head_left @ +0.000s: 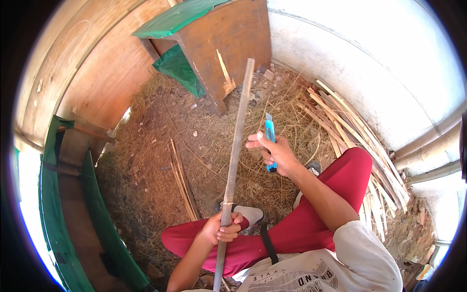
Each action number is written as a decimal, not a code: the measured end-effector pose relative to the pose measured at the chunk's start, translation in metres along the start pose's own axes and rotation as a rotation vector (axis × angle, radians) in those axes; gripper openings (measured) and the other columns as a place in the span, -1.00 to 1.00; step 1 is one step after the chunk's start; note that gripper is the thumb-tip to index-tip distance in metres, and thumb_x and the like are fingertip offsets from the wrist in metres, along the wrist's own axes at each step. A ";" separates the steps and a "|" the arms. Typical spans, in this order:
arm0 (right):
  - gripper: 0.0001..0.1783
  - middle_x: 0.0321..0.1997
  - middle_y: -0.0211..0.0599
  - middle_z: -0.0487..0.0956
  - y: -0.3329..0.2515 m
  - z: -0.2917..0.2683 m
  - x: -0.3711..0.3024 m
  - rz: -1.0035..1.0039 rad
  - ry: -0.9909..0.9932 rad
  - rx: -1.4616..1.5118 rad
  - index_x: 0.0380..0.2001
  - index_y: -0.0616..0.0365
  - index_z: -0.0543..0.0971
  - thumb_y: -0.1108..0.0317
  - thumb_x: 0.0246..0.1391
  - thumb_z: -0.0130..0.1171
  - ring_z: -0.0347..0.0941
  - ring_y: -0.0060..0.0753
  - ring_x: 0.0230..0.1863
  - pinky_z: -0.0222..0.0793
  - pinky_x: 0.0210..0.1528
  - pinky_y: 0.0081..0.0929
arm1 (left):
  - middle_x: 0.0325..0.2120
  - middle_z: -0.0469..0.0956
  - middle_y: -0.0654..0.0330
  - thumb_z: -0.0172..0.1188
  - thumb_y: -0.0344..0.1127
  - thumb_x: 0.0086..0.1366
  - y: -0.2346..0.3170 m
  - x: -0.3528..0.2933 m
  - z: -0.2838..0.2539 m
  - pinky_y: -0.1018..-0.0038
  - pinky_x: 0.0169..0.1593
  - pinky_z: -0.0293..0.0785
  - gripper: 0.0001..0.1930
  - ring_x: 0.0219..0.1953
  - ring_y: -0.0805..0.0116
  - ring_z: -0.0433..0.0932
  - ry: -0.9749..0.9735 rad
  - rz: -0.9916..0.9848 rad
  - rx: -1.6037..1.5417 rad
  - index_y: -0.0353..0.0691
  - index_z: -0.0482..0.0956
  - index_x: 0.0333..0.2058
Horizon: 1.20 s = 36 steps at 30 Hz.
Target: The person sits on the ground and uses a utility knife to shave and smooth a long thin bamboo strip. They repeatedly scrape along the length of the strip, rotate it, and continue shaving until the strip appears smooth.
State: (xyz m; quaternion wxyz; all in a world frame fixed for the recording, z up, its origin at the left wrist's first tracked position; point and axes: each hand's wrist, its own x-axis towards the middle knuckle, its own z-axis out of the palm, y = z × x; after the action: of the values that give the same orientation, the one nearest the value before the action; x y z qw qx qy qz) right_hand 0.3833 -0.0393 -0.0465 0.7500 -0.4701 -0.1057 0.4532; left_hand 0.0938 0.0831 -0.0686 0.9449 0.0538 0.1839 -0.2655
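Observation:
My left hand [223, 228] is closed round a long, greyish bamboo pole [237, 141]. The pole stands tilted, its lower end by my lap and its upper end reaching toward the wooden cabinet. A node ring shows on it just above my grip. To the right of the pole, my right hand [277, 152] holds a blue utility knife [270, 131] between thumb and fingers, some fingers stretched toward the pole. A short blade sticks out at the knife's top, pointing away from me. Knife and pole are apart.
Split bamboo strips [350, 126] lie heaped along the white wall [369, 58] at right. A few thin strips [181, 182] rest on the ground left of the pole. Ahead stands a brown wooden cabinet [228, 39] with green covering. Green-edged shelving [73, 204] is at left.

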 end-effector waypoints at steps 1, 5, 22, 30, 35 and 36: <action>-0.39 -0.20 -0.14 0.68 0.001 0.001 -0.002 -0.012 0.013 -0.009 -0.01 0.36 0.57 -0.04 0.21 0.35 0.09 -0.81 -0.72 0.00 -0.68 -0.66 | -0.74 0.15 0.45 -0.25 0.35 0.49 0.004 0.003 0.001 0.72 -0.79 0.00 -0.37 -0.78 0.69 0.07 0.004 -0.028 0.003 -0.21 0.31 -0.24; -0.52 -0.27 -0.17 0.67 0.002 0.004 -0.002 -0.055 0.084 -0.025 -0.07 0.35 0.58 0.18 0.13 0.46 0.17 -0.81 -0.70 -0.02 -0.68 -0.66 | -0.75 0.12 0.47 -0.27 0.35 0.50 0.012 0.012 0.006 0.71 -0.79 -0.03 -0.40 -0.80 0.70 0.05 0.031 -0.071 0.029 -0.16 0.27 -0.28; -0.63 -0.48 -0.34 0.59 -0.003 -0.003 0.001 -0.152 0.325 -0.091 -0.29 0.26 0.55 0.29 0.03 0.53 0.20 -0.72 -0.73 0.03 -0.69 -0.61 | -0.50 0.42 0.20 -0.11 0.28 0.46 0.028 0.008 0.061 0.55 -0.66 0.27 -0.42 -0.73 0.55 0.27 0.549 0.349 0.804 -0.19 0.39 -0.04; -0.63 -0.42 -0.25 0.66 -0.002 -0.005 0.000 -0.109 0.305 -0.140 -0.29 0.32 0.60 0.30 0.01 0.55 0.37 -0.72 -0.59 0.17 -0.63 -0.64 | -0.51 0.42 0.22 0.03 -0.07 0.55 0.026 0.009 0.057 0.51 -0.62 0.35 -0.67 -0.70 0.50 0.35 0.618 0.418 0.928 -0.26 0.38 -0.01; -0.62 -0.41 -0.22 0.67 -0.004 -0.001 -0.002 -0.140 0.305 -0.138 -0.29 0.36 0.60 0.31 0.00 0.55 0.47 -0.67 -0.54 0.22 -0.60 -0.64 | -0.51 0.42 0.22 0.03 -0.09 0.55 0.022 0.009 0.056 0.50 -0.61 0.36 -0.70 -0.69 0.48 0.36 0.627 0.425 0.889 -0.24 0.38 -0.05; -0.62 -0.41 -0.22 0.67 -0.003 -0.001 -0.001 -0.136 0.306 -0.142 -0.29 0.36 0.60 0.31 -0.01 0.56 0.47 -0.66 -0.54 0.23 -0.60 -0.64 | -0.52 0.42 0.22 0.02 -0.09 0.55 0.021 0.009 0.056 0.49 -0.61 0.37 -0.71 -0.69 0.47 0.37 0.631 0.427 0.888 -0.22 0.38 -0.07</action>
State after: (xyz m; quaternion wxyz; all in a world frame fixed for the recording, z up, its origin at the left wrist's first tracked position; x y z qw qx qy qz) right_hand 0.3849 -0.0416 -0.0442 0.7512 -0.5770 -0.0537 0.3160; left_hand 0.1299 0.0857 -0.0205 0.7637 0.5571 0.3127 -0.0922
